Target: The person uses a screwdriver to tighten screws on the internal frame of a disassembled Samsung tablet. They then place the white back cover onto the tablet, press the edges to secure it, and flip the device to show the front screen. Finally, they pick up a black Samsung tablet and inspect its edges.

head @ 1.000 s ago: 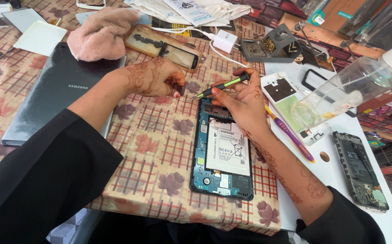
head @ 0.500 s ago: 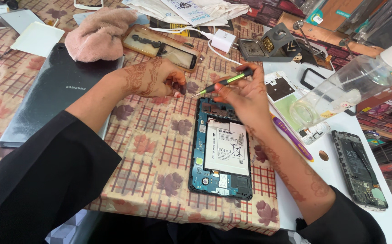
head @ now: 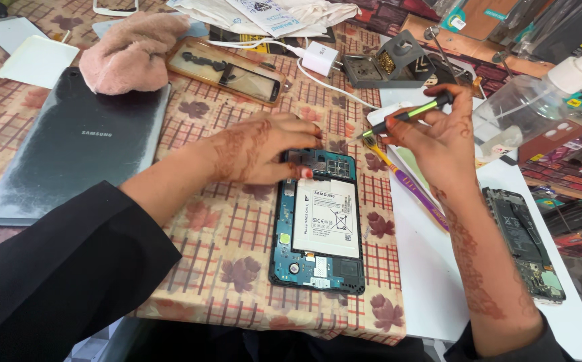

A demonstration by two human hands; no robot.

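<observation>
an opened tablet (head: 319, 224) lies face down on the patterned tablecloth (head: 224, 234), its back cover off, showing a white battery (head: 326, 220) in the middle and blue circuit board around it. the left hand (head: 264, 149) rests flat over the tablet's upper left corner, fingers spread and pressing on the top edge of the board; it grasps nothing, only bears down on the device. the right hand (head: 435, 137) is raised just right of the tablet's top, apart from it, and pinches a slim green-and-black screwdriver (head: 408, 114) between thumb and fingers, with the tool's tip pointing left toward the tablet's upper right corner but not touching it. a purple toothbrush (head: 408, 182) lies on the white mat (head: 432, 281) just under the right hand. a second stripped phone frame (head: 522, 241) lies further right beside the right forearm. a dark tablet back (head: 76, 144) lies well to the left, a pink cloth (head: 130, 50) at its top corner.
</observation>
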